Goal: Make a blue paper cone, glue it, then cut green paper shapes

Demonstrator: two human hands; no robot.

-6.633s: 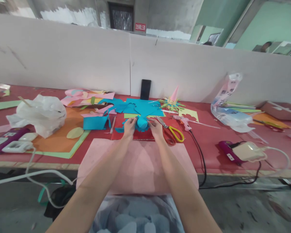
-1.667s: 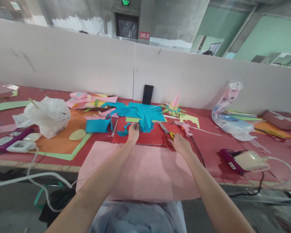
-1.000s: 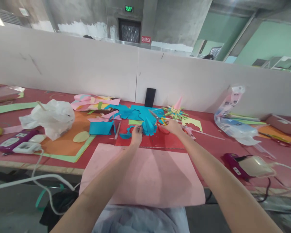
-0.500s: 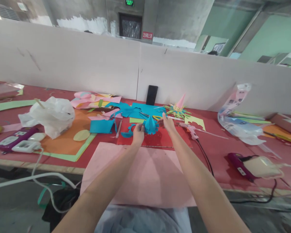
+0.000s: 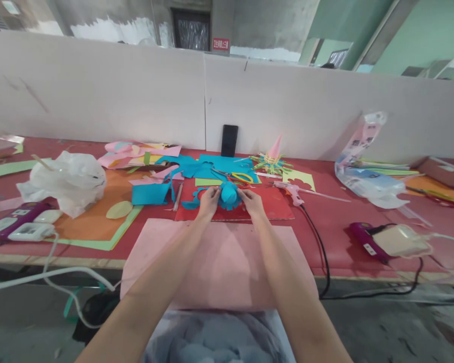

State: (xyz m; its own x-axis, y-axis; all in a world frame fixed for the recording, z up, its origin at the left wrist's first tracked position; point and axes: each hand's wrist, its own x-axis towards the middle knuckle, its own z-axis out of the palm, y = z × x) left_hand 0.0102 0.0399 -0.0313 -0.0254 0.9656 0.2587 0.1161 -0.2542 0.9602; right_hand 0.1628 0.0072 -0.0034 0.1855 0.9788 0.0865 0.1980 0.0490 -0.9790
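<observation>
Fingers (image 5: 212, 194) hold blue dome (image 5: 229, 192); sides part-hidden.

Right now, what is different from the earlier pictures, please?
The scissors moved from the right of the blue paper piece to behind it, onto the blue sheets. The right hand took them, let go, and is back at the piece. The left hand stayed beside it; phone and glue gun stayed put.

A white partition (image 5: 117, 96) fronts a grey wall (image 5: 268, 25) with a dark door (image 5: 192, 31).
</observation>
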